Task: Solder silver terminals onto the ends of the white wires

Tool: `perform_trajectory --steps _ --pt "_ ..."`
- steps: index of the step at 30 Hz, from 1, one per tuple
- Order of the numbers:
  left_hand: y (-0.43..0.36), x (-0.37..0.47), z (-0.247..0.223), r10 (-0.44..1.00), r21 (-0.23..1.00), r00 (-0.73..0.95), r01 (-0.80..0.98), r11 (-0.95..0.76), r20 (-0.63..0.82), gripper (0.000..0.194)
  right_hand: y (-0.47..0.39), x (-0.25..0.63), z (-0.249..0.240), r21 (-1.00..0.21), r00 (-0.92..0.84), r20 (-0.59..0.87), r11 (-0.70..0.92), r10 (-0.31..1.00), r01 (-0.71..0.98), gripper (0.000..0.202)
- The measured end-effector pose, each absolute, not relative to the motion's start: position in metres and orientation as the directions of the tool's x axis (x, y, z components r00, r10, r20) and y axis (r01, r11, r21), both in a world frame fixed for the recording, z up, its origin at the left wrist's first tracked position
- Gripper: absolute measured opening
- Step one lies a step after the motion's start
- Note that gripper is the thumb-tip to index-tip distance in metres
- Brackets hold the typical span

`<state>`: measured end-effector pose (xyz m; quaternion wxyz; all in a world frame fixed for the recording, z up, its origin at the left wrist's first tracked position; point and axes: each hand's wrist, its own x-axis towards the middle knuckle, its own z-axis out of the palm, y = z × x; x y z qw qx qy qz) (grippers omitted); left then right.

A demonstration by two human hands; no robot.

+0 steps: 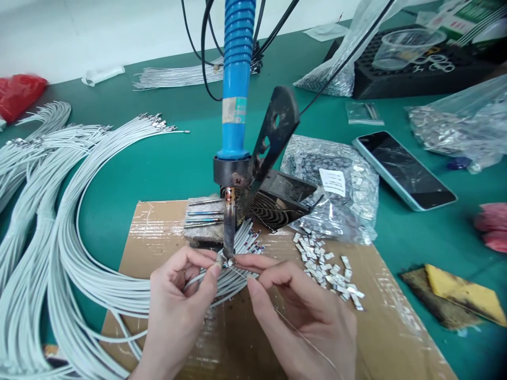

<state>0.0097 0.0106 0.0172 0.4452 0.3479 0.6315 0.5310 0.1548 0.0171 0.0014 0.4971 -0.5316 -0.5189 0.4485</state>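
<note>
Under the tip of a blue-handled soldering iron (236,105), both hands meet over the cardboard (158,227). My left hand (182,306) pinches the end of a white cable between thumb and forefinger. My right hand (301,311) has its forefinger at the iron tip, with a thin wire (312,345) running from there past the thumb and under the palm. A small metal piece (229,262) sits at the tip between the fingertips; its details are too small to tell. Behind the hands lie more white cable ends (247,240).
Bundles of white cables (95,264) fill the left side. Small metal tabs (327,266) are scattered right of the hands, before a plastic bag (336,184). A phone (404,169), yellow sponge (463,293) and black tray (396,84) are at the right. A black bracket (273,132) flanks the iron.
</note>
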Motion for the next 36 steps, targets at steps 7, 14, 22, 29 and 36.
perform_trajectory --steps 7,14,22,29,36 --pt "0.0147 0.0154 0.0214 0.890 0.978 -0.407 -0.049 0.201 -0.203 0.016 0.0162 0.1533 0.0019 -0.998 0.088 -0.002 -0.007 0.996 0.061 0.021" --pt "0.0158 0.0161 0.0210 0.892 0.978 -0.407 -0.024 0.206 -0.198 0.014 0.0160 0.1529 0.0015 -0.999 0.100 0.011 0.008 0.995 0.034 0.020" --pt "0.0145 0.0152 0.0226 0.896 0.976 -0.393 -0.021 0.218 -0.208 0.013 0.0165 0.1564 -0.0031 -0.998 0.082 0.056 0.053 0.995 0.034 0.018" --pt "0.0134 0.0142 0.0210 0.900 0.976 -0.384 -0.022 0.216 -0.208 0.013 0.0155 0.1563 -0.0050 -0.998 0.089 0.064 0.061 0.994 0.029 0.017" --pt "0.0145 0.0145 0.0211 0.899 0.973 -0.384 0.012 0.231 -0.209 0.013 0.0177 0.1601 -0.0048 -0.994 0.057 0.079 0.074 0.995 0.083 0.018"
